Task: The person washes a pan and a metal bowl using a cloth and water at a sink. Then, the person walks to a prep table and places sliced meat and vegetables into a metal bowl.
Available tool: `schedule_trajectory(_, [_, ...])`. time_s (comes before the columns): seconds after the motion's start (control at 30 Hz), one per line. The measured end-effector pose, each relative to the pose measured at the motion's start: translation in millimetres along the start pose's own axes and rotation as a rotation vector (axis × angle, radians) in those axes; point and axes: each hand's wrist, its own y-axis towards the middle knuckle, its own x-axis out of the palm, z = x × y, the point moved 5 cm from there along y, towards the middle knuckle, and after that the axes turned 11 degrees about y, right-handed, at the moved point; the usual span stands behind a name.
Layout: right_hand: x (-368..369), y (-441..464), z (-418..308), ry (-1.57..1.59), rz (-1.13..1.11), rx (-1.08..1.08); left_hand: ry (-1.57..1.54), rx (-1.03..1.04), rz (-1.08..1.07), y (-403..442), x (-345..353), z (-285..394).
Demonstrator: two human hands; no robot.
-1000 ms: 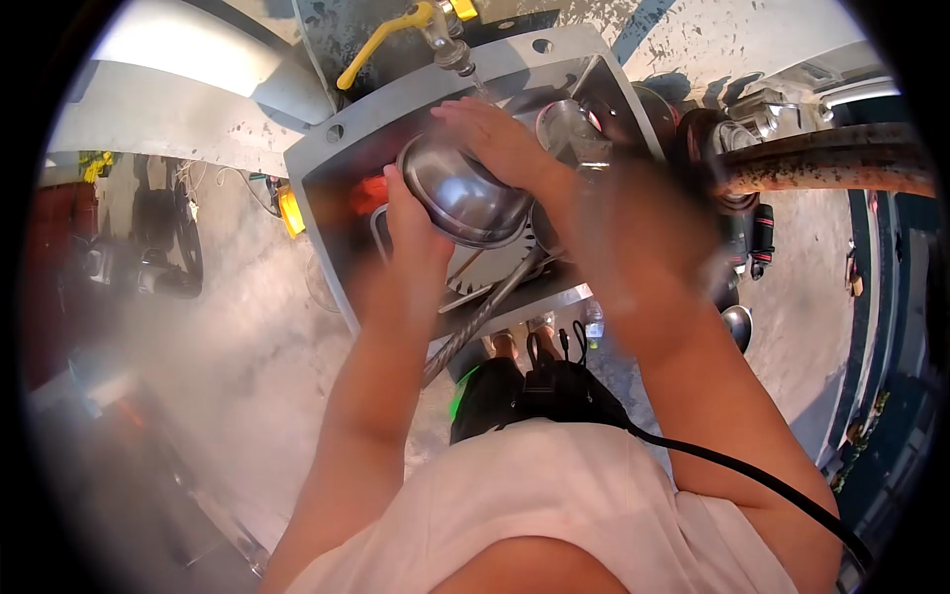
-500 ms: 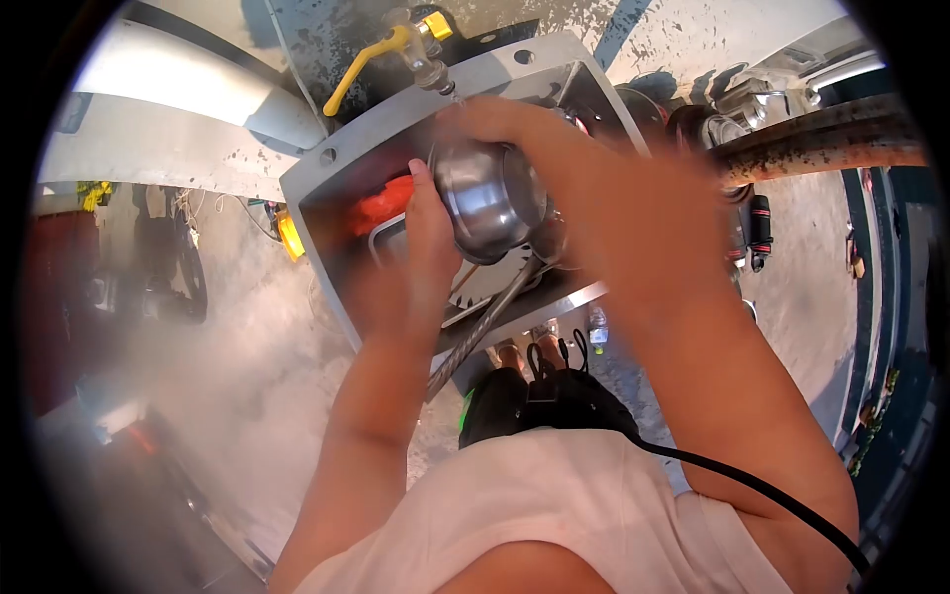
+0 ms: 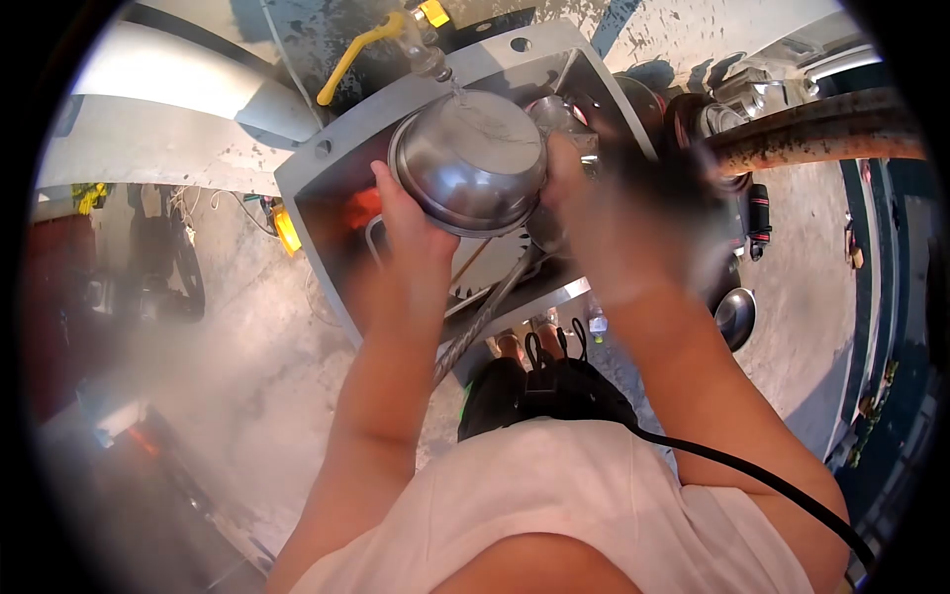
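A shiny metal bowl (image 3: 473, 163) is turned bottom up over the sink (image 3: 309, 193), beneath the tap (image 3: 421, 54). Water from the spout falls onto its base. My left hand (image 3: 411, 223) grips the near left side, thumb along the wall and the other fingers hidden underneath. On the right side my right hand (image 3: 574, 193) holds the rim, partly smeared by motion. Under the bowl, a tray with a pale inside (image 3: 495, 265) and a braided hose (image 3: 495, 307) show in the sink. Something red (image 3: 362, 208) lies at the sink's left.
The tap has a yellow lever (image 3: 356, 64). More metal ware (image 3: 556, 114) sits in the sink's far right part. A rusty pipe (image 3: 811, 139) runs in from the right. A small metal bowl (image 3: 735, 319) rests on the ground at right, and a black cable (image 3: 752, 480) crosses my shirt.
The bowl has been turned over, so its base now faces up under the water. My right hand has moved from the bowl's far side to its right side.
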Motion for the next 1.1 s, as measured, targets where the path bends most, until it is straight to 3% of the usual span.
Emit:
schedule_trajectory(0.03, [2,9,17,0.029,0.008,0.022,0.011,0.077,0.014,4,-2,2])
schedule_trajectory(0.07, [30,-50,18,0.042,0.042,-0.012,0.012,0.071,0.013,8,-2,-1])
schedule_trajectory(0.1, [-2,-8,55,0.225,0.004,0.038,0.057,0.175,0.031,11,-3,1])
schedule_trajectory(0.17, [42,-99,73,0.446,0.278,0.071,0.105,0.258,0.044,5,0,-3])
schedule_trajectory(0.27, [30,-72,95,0.511,0.136,0.179,0.428,0.361,0.065,-11,6,0])
schedule_trajectory(0.33, [24,-42,58,0.295,-0.094,-0.095,0.378,0.296,0.001,-7,-1,6])
schedule_trajectory(0.37, [22,-37,42,0.299,-0.091,-0.095,0.322,0.231,-0.063,-4,-5,12])
schedule_trajectory(0.4, [27,-37,20,0.109,-0.158,-0.108,0.147,0.035,-0.076,7,-13,15])
schedule_trajectory(0.43, [33,-42,10,-0.084,-0.224,-0.116,0.148,0.032,-0.072,13,-14,14])
schedule_trajectory(0.47, [38,-49,11,-0.088,-0.223,-0.11,0.174,0.076,-0.072,19,-15,14])
schedule_trajectory(0.53, [40,-62,25,0.252,0.003,-0.052,0.138,0.119,-0.031,23,-13,13])
schedule_trajectory(0.57, [40,-64,38,0.25,0.004,-0.051,0.137,0.119,-0.028,17,-6,6])
schedule_trajectory(0.63, [37,-70,74,0.62,0.124,0.073,0.232,0.352,-0.073,0,13,0])
schedule_trajectory(0.7, [43,-87,94,0.524,0.163,0.143,0.418,0.399,-0.03,-14,10,-5])
schedule_trajectory(0.77, [49,-109,93,0.439,0.199,0.202,1.212,0.565,-0.101,-17,10,-7])
schedule_trajectory(0.87, [62,-125,84,0.318,0.129,0.135,1.325,0.587,-0.095,-12,-5,-9])
schedule_trajectory(0.93, [72,-117,75,0.007,-0.092,-0.27,1.375,0.57,-0.099,-5,-14,-11])
schedule_trajectory(0.97, [69,-109,77,0.007,-0.095,-0.271,1.365,0.603,-0.069,-2,-18,-9])
schedule_trajectory(1.03, [78,-105,55,-0.659,-0.184,-0.839,1.357,0.632,-0.038,2,-21,1])
schedule_trajectory(1.07, [78,-97,48,-0.662,-0.185,-0.835,1.436,0.532,-0.153,2,-14,6])
schedule_trajectory(1.1, [86,-98,32,-0.822,-0.221,-1.121,1.51,0.429,-0.268,2,-11,6])
